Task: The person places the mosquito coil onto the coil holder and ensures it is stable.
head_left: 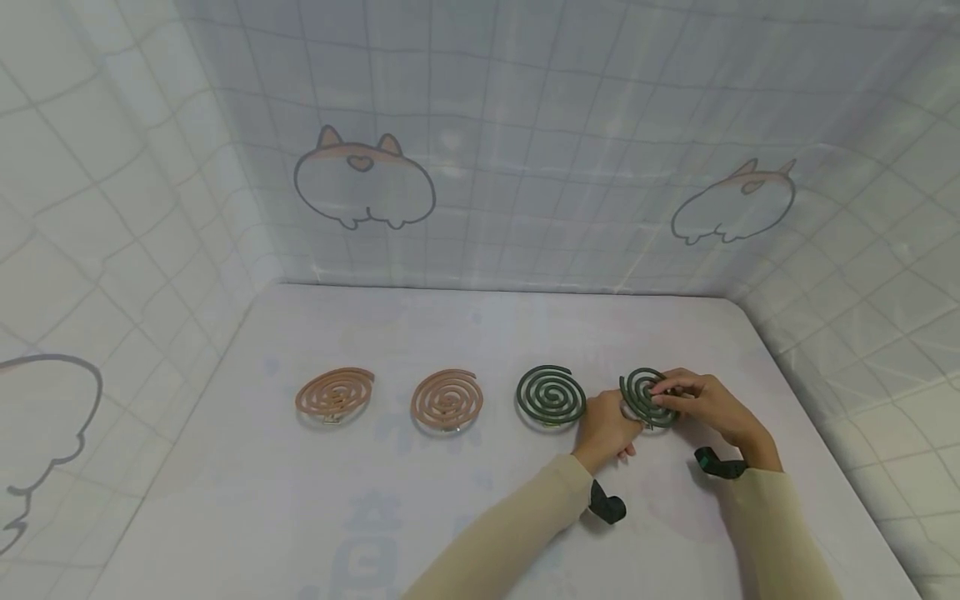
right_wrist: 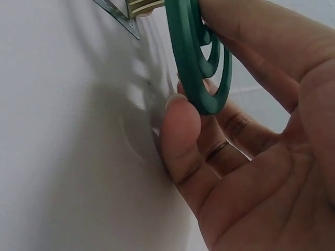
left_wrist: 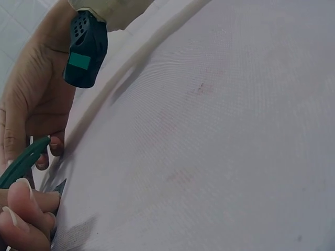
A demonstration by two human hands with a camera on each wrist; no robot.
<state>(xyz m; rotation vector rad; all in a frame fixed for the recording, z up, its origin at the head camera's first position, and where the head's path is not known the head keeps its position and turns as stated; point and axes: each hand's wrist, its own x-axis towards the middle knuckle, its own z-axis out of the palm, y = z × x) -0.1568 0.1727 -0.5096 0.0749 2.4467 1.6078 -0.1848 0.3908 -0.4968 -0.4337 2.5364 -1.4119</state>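
A green mosquito coil (right_wrist: 186, 63) sits tilted at the right end of a row, on a small metal stand (right_wrist: 123, 22). My right hand (head_left: 708, 407) pinches this coil at its right side between thumb and fingers. On the coil's left, my left hand (head_left: 609, 427) holds the stand low by the table with curled fingers. The stand is mostly hidden by that hand and the coil. Just left of my left hand, a second green mosquito coil (head_left: 552, 396) rests raised on its own stand.
Two brown mosquito coils (head_left: 447, 402) stand farther left on the white table (head_left: 285, 517), each on a small stand. A grid-patterned curtain (head_left: 525, 167) with cartoon animal drawings encloses the back and sides. Dark wrist devices (head_left: 607, 504) hang beneath both sleeves.
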